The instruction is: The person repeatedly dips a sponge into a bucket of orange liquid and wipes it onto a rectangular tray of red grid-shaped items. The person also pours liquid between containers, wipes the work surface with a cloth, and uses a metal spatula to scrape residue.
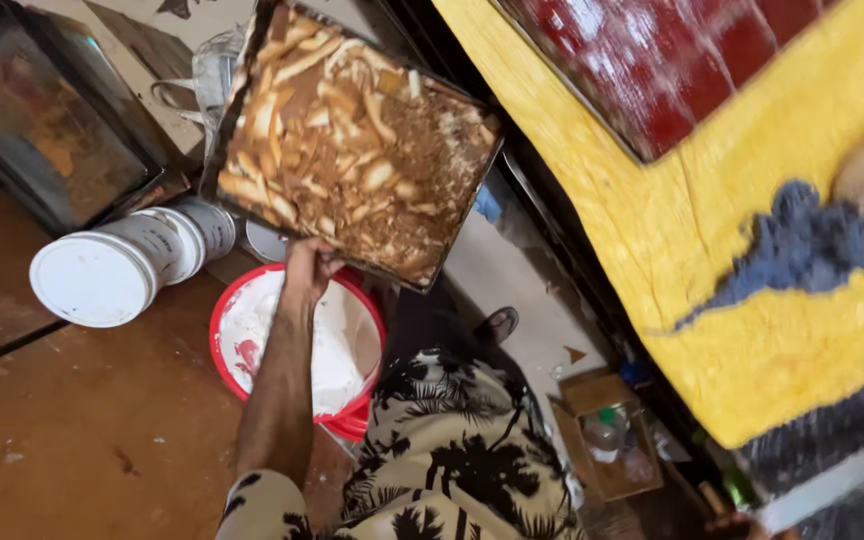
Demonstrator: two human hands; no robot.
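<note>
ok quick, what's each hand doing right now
left hand: closed on the edge of the baking tray above the red bowl.
right hand: out of view.

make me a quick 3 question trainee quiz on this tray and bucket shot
1. True or false: the left hand grips the lower edge of the baking tray.
2. What sits directly under that hand?
A. a red bucket with white inside
B. a cardboard box
C. a yellow cloth
3. Fill in: the tray holds pale strips and brown ____.

Key
1. True. The hand holds the tray's edge, and the tray is tilted.
2. A, the red bucket. The cardboard box lies lower right, and the yellow cloth is on the right.
3. Crumbs, beside the pale strips.
</note>
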